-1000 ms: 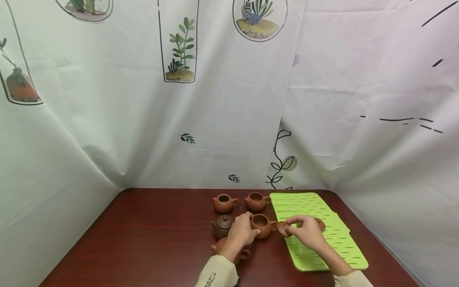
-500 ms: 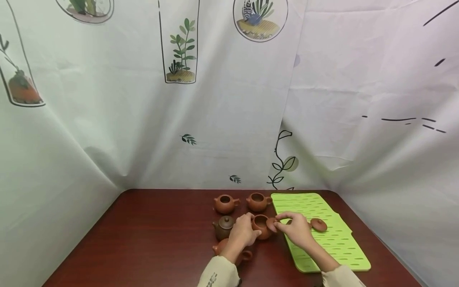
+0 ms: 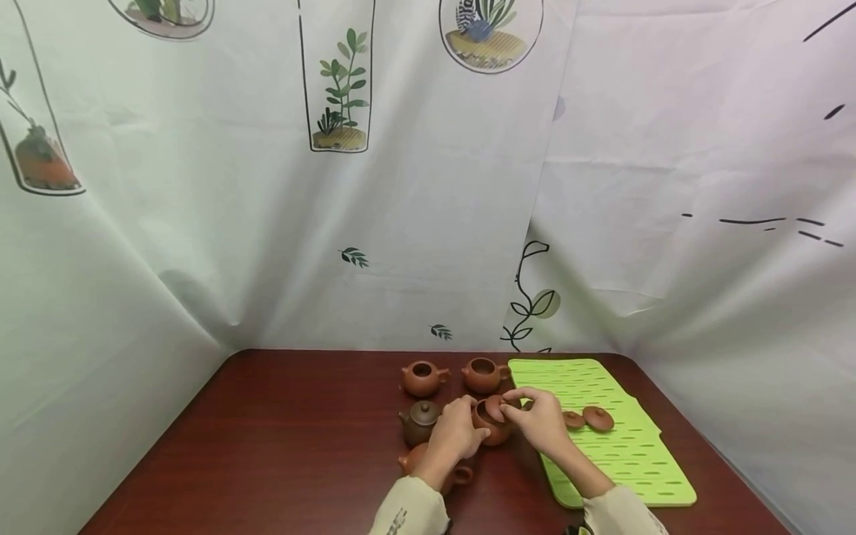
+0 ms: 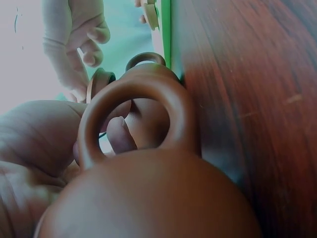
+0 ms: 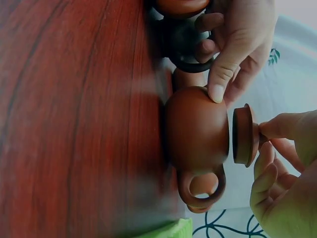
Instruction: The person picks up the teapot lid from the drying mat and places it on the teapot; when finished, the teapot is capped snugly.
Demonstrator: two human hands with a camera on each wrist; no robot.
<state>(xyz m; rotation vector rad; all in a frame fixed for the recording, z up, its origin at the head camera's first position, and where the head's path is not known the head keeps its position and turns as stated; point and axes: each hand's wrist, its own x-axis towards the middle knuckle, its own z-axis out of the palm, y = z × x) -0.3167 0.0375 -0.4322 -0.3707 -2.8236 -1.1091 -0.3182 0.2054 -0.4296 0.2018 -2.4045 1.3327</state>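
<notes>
An open reddish-brown clay teapot (image 3: pixel 491 435) stands on the table, its handle towards the green mat. My left hand (image 3: pixel 456 431) holds its body from the left, thumb on the near side, as the right wrist view shows. With its fingertips my right hand (image 3: pixel 543 422) pinches a matching teapot lid (image 5: pixel 243 136) by the knob. The lid is tilted in the head view and hangs just over the pot's mouth, a small gap between them in the right wrist view. Another teapot (image 4: pixel 153 198), nearer my body, is partly hidden under my left forearm.
Two lidless clay teapots, one on the left (image 3: pixel 421 382) and one on the right (image 3: pixel 483 377), stand further back. A dark brown teapot (image 3: pixel 420 425) with its lid on is left of my left hand. On the green mat (image 3: pixel 622 464) lie two more lids (image 3: pixel 598 419).
My right hand has carried the lid leftwards from the mat's edge to over the teapot's mouth. The lids on the mat have come into fuller view. My left hand has stayed on the pot.
</notes>
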